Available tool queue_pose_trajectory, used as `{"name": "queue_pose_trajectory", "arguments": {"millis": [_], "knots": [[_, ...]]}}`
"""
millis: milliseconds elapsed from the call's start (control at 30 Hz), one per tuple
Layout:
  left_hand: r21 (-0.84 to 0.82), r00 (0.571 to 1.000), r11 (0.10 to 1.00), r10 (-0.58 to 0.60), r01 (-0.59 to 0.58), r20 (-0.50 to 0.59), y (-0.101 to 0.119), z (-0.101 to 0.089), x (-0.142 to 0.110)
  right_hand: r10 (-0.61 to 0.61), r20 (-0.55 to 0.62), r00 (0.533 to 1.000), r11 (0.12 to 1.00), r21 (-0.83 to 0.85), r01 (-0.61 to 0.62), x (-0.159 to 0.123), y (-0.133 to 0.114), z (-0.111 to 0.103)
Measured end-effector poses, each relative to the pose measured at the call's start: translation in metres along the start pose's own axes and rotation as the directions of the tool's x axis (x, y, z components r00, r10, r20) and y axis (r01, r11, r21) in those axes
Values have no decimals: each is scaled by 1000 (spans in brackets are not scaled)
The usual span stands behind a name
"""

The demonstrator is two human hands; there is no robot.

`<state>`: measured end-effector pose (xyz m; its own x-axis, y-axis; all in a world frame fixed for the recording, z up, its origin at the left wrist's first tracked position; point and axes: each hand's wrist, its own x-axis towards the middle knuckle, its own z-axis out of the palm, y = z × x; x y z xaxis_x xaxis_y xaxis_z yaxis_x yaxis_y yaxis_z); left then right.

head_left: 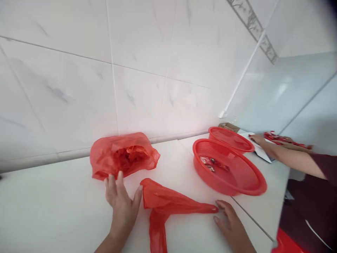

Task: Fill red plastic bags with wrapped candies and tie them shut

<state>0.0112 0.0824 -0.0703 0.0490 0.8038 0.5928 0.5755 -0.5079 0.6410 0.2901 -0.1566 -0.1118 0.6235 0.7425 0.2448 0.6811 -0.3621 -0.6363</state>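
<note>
A flattened red plastic bag [168, 200] lies on the white table between my hands, one narrow end reaching right and another strip hanging toward the front edge of the view. My left hand [121, 200] is open with fingers spread, its thumb by the bag's left end and its fingertips near a bulging red plastic bag [105, 154] that holds crumpled red plastic. Close to the flat bag's right tip, my right hand [230, 223] is also open, thumb and fingers apart. Whether it touches the tip I cannot tell.
Right of the bags stands a red plastic basket [226, 188] with a few small wrapped packets [210, 163] inside. Behind it is a second red basket [231, 138], then a cardboard box [229, 127]. At far right a co-worker's arms [289, 158] reach over the table. A tiled wall [142, 70] bounds the back.
</note>
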Motion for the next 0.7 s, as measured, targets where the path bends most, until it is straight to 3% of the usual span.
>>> {"name": "queue_pose_trajectory", "arguments": {"millis": [67,167,233,300,367,467,700], "knots": [[-23,972,974,226,-225,70,11,-1,-16,-2,9,1000,999,-37,3,0,-4,-4],[-79,864,889,457,-451,211,18,3,-34,-20,-25,999,998,-66,18,-1,-11,-6],[-97,789,855,509,-509,346,15,11,-40,-34,-21,999,996,-84,32,-1,-13,-6],[-80,756,865,474,-495,451,8,21,-41,-47,5,999,994,-103,47,-2,-13,-5],[-50,784,903,398,-428,476,0,29,-40,-51,43,998,992,-117,56,-2,-11,-5],[-44,839,931,346,-362,419,-8,35,-36,-82,94,992,985,-144,95,0,-7,-6],[-23,875,935,341,-355,343,-11,42,-33,-252,100,963,924,-273,270,8,19,7]]}}
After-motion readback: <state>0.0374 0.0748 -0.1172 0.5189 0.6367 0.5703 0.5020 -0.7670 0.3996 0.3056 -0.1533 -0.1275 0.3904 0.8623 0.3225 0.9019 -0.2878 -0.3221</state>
